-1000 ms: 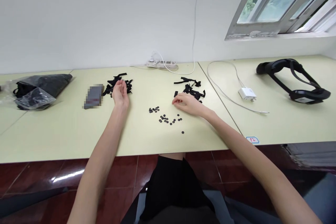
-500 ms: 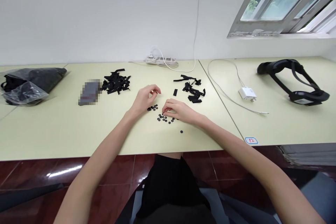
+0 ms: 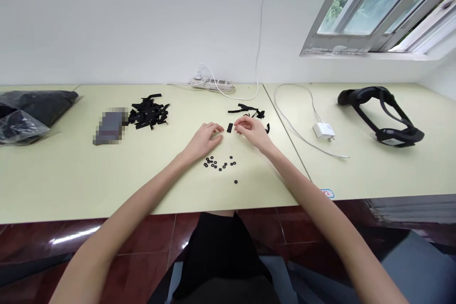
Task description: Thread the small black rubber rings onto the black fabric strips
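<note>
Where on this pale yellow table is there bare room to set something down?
Bare tabletop lies front-left, bordered by the grey pixelated object and left forearm; also front-right, before the black plastic headset. It is crowded around the right hand: black fabric strips behind, small black rings nearer.

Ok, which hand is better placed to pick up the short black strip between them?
Probably the right hand: its fingertips look slightly closer to the short black strip, while the left hand shows a wider gap.

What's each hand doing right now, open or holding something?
Left hand: partly open, fingers curled, nothing visibly held.
Right hand: fingers bent beside the small black strip; whether it holds anything cannot be told.
</note>
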Demonstrator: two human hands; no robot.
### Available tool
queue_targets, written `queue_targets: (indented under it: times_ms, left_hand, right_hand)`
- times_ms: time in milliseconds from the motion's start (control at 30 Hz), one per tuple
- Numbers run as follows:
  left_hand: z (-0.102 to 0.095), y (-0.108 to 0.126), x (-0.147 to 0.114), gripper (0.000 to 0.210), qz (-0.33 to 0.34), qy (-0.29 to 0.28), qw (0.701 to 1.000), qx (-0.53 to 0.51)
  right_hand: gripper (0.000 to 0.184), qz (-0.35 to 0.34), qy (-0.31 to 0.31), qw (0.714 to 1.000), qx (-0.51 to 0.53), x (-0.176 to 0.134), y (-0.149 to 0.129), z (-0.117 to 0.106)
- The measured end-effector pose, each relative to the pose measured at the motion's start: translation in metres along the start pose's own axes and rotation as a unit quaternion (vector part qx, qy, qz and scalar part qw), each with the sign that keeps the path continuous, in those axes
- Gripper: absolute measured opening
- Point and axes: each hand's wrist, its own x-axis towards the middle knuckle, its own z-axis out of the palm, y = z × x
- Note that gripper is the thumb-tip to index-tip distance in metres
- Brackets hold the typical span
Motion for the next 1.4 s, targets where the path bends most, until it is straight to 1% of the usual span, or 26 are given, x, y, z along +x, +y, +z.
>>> queue_targets:
  times_ms: [67, 167, 267, 300, 367, 467, 533, 600, 633, 700, 767, 800, 900, 933, 1000, 1100, 1233, 1333, 1400]
  left_hand:
    - [0.009, 0.008, 0.012, 0.026, -0.013, 0.001, 1.000, 0.026]
    - [0.018, 0.015, 0.036, 0.028, -0.026, 0.008, 0.997, 0.071]
    - [0.021, 0.014, 0.054, 0.014, -0.025, -0.006, 0.996, 0.085]
    - [0.020, 0.013, 0.057, 0.010, -0.022, -0.012, 0.996, 0.082]
    - [0.017, 0.009, 0.056, 0.010, -0.014, -0.014, 0.997, 0.077]
    - [0.011, 0.004, 0.044, 0.013, -0.004, 0.000, 0.998, 0.067]
    - [0.009, 0.003, 0.034, 0.014, -0.004, 0.014, 1.000, 0.024]
    - [0.009, 0.002, 0.025, 0.019, -0.017, 0.035, 0.997, -0.073]
    - [0.009, 0.002, 0.022, 0.023, -0.030, 0.050, 0.989, -0.133]
    - [0.011, 0.004, 0.016, 0.032, -0.062, 0.075, 0.965, -0.242]
    - [0.012, 0.006, 0.012, 0.040, -0.080, 0.086, 0.943, -0.312]
    - [0.012, 0.007, 0.011, 0.043, -0.081, 0.089, 0.935, -0.333]
    - [0.010, 0.010, 0.009, 0.047, -0.074, 0.091, 0.922, -0.369]
    - [0.009, 0.011, 0.008, 0.047, -0.075, 0.090, 0.920, -0.375]
    - [0.007, 0.013, 0.006, 0.046, -0.073, 0.088, 0.918, -0.379]
    - [0.006, 0.019, 0.004, 0.045, -0.047, 0.090, 0.921, -0.376]
    - [0.006, 0.027, 0.001, 0.044, -0.011, 0.099, 0.919, -0.380]
    - [0.006, 0.029, 0.001, 0.047, -0.011, 0.086, 0.917, -0.388]
    - [0.005, 0.028, 0.001, 0.048, -0.017, 0.070, 0.915, -0.396]
  right_hand:
    - [0.012, 0.027, 0.039, 0.998, 0.032, 0.005, 0.002, -0.010]
    - [0.014, 0.056, 0.057, 0.993, 0.086, 0.009, 0.002, -0.016]
    - [0.016, 0.083, 0.060, 0.984, 0.148, 0.010, 0.001, -0.015]
    - [0.017, 0.096, 0.059, 0.980, 0.166, 0.010, 0.000, -0.014]
    - [0.019, 0.118, 0.050, 0.971, 0.203, 0.009, -0.002, -0.012]
    - [0.021, 0.137, 0.034, 0.954, 0.266, 0.006, -0.005, -0.011]
    - [0.021, 0.151, 0.036, 0.939, 0.306, 0.005, -0.006, -0.009]
    - [0.020, 0.173, 0.039, 0.925, 0.337, 0.003, -0.007, -0.007]
    - [0.020, 0.185, 0.034, 0.918, 0.349, 0.003, -0.008, -0.005]
    - [0.020, 0.198, 0.013, 0.911, 0.362, 0.001, -0.008, -0.002]
    - [0.019, 0.196, -0.012, 0.915, 0.353, -0.001, -0.009, 0.002]
    - [0.019, 0.189, -0.023, 0.923, 0.335, -0.003, -0.009, 0.005]
    - [0.023, 0.146, -0.045, 0.961, 0.230, -0.011, -0.013, 0.012]
    - [0.023, 0.125, -0.045, 0.973, 0.188, -0.013, -0.015, 0.014]
    - [0.024, 0.086, -0.035, 0.988, 0.121, -0.017, -0.019, 0.017]
    - [0.029, 0.043, -0.005, 0.996, 0.074, -0.020, -0.021, 0.019]
    - [0.034, -0.007, 0.013, 0.999, 0.052, -0.018, -0.019, 0.018]
    - [0.036, -0.014, 0.010, 0.999, 0.044, -0.017, -0.019, 0.017]
    - [0.039, -0.009, -0.003, 0.999, 0.052, -0.018, -0.020, 0.016]
